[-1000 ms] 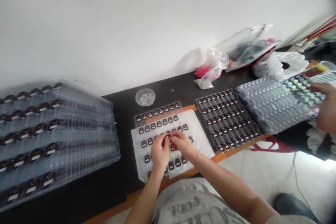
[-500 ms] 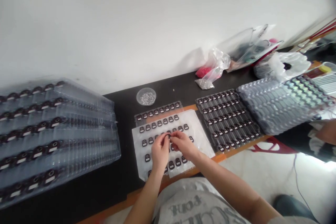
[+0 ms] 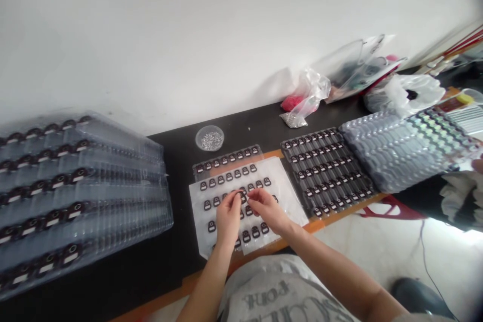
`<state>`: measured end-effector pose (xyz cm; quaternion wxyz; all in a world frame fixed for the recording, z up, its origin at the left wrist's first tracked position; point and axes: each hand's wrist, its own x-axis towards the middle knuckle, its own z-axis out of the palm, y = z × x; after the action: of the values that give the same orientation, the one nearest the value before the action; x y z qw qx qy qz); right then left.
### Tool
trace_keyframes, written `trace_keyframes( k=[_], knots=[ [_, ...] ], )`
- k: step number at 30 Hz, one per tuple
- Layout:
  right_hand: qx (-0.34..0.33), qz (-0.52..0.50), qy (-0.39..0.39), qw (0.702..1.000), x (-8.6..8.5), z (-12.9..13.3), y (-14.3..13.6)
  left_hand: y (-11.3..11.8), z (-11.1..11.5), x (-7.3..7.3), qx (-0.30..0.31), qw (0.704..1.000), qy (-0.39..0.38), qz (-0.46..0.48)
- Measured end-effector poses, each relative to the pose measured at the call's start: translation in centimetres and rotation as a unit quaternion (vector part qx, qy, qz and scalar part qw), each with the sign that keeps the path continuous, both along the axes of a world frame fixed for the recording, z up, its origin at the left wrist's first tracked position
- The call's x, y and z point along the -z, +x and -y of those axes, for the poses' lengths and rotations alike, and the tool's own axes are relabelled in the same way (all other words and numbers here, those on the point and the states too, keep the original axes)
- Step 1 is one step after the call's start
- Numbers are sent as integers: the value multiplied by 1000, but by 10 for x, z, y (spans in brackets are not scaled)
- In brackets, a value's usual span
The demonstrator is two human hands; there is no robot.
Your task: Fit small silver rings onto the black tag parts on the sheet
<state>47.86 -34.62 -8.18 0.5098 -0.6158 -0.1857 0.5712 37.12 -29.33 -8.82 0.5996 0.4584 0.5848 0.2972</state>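
My left hand is closed over a white sheet, its thumb and fingertips pinching a small black part. Just to the right, my right hand is closed in a pinch, its fingertips a little apart from that part; whatever is between them is too small to make out. Rows of small black parts with a ring and a white label, such as this one, lie on the sheet around and below both hands. A clear tray with one visible row of the same parts sticks out behind the sheet.
Left is a tall stack of clear trays holding black parts. A round dish of small silvery pieces stands behind the sheet. To the right lie a filled tray, stacked clear trays and plastic bags. Another person's hand shows at the right edge.
My right hand's fingertips have drawn slightly away from the left hand's, opening a small gap between them. The other person's hand at the right edge has moved mostly out of view.
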Motion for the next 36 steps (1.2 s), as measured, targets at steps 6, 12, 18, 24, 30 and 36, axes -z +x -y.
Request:
trace_keyframes(
  k=[6,12,18,24,30,36],
  knots=[
    [14,-38,1,999,-2,-4,-4,0,3,3,16,994,-72,75],
    [24,-55,-15,998,-2,-5,-3,-1,5,5,23,988,-90,124],
    [40,-86,-44,995,-5,-6,0,-2,7,0,36,988,-91,119],
    [44,-87,-62,993,-5,-5,1,-5,12,0,70,991,-74,91],
    [41,-88,-67,993,-5,-2,1,-6,15,3,81,992,-73,66],
    [85,-133,-55,986,1,3,6,-5,15,3,67,985,-113,113]
  ],
)
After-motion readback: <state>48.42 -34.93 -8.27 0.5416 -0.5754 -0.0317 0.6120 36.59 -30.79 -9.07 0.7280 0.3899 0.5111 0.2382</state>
